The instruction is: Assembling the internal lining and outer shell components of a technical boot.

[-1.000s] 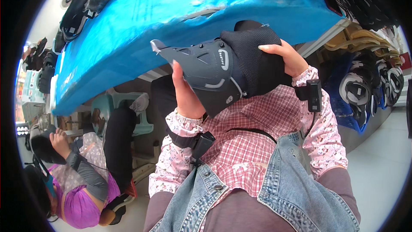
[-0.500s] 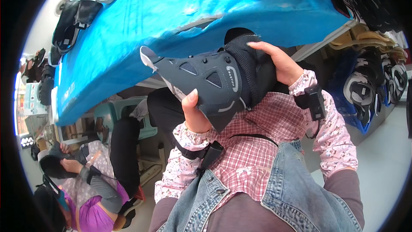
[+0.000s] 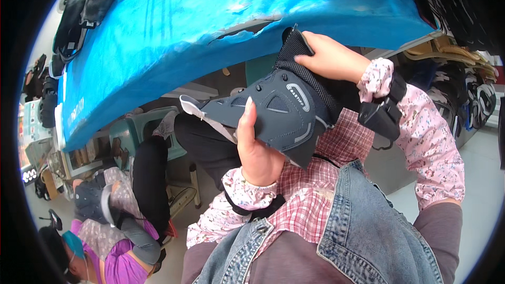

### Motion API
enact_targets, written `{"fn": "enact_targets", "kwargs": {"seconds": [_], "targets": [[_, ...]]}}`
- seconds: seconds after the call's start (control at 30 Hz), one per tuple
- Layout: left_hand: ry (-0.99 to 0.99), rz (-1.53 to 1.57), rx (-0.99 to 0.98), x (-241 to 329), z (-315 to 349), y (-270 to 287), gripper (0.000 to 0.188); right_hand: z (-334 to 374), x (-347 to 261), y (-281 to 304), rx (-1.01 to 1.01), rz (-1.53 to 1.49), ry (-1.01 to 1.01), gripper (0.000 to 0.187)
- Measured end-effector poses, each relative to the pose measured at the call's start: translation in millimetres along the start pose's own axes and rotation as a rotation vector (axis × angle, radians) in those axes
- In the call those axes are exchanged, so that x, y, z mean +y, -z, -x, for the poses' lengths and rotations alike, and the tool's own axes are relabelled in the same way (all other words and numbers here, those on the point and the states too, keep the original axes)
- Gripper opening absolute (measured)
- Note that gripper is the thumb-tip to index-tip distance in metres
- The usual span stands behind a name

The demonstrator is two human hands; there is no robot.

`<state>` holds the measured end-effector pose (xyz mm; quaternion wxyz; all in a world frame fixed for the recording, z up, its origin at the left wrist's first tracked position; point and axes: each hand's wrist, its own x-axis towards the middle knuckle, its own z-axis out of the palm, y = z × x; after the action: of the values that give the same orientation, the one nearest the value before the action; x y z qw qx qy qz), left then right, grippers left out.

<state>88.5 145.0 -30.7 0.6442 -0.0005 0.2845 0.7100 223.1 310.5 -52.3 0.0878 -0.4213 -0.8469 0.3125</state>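
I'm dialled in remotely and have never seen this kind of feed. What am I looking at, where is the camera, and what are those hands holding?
No machine here: a person works with bare hands, and the round, bent picture comes from a wide camera worn on their head, looking down. The left hand grips the lower side of a dark grey shoe upper, thumb across its face. The right hand pinches its black mesh collar at the top. Both wrists carry black strapped devices. Behind the shoe part is a table under a blue cover, with more dark shoe parts lying along its far edges. At lower left another person sits bent over.
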Motion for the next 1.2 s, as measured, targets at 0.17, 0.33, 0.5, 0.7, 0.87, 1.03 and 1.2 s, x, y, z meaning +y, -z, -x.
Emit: {"fn": "enact_targets", "kwargs": {"seconds": [0.17,0.33,0.5,0.7,0.87,1.03,1.2], "targets": [[0.131,-0.004,-0.088,4.7,-6.3,14.8,0.033,-6.1,2.2,-26.9,-0.016,-0.78,-0.362,0.036],[0.203,0.037,-0.176,8.3,-11.6,36.1,0.042,1.1,-8.3,-33.1,0.108,-1.017,-0.443,0.032],[0.264,0.093,-0.128,3.6,-35.3,60.5,0.044,-18.1,30.8,-92.1,0.256,-0.79,-0.501,0.038],[0.206,0.049,-0.198,12.4,-31.7,56.1,0.046,-14.6,28.9,-97.8,0.532,-0.773,-0.408,0.038],[0.364,0.093,-0.208,10.6,-43.8,91.1,0.044,-4.1,15.1,-96.2,0.639,-0.74,-0.378,0.034],[0.325,0.137,-0.168,-1.9,-54.1,97.4,0.042,-14.5,27.7,-99.9,0.569,-0.597,-0.32,0.032],[0.14,0.01,-0.125,6.1,-38.3,65.4,0.042,-9.4,16.2,-95.2,0.572,-0.592,-0.341,0.035]]}}
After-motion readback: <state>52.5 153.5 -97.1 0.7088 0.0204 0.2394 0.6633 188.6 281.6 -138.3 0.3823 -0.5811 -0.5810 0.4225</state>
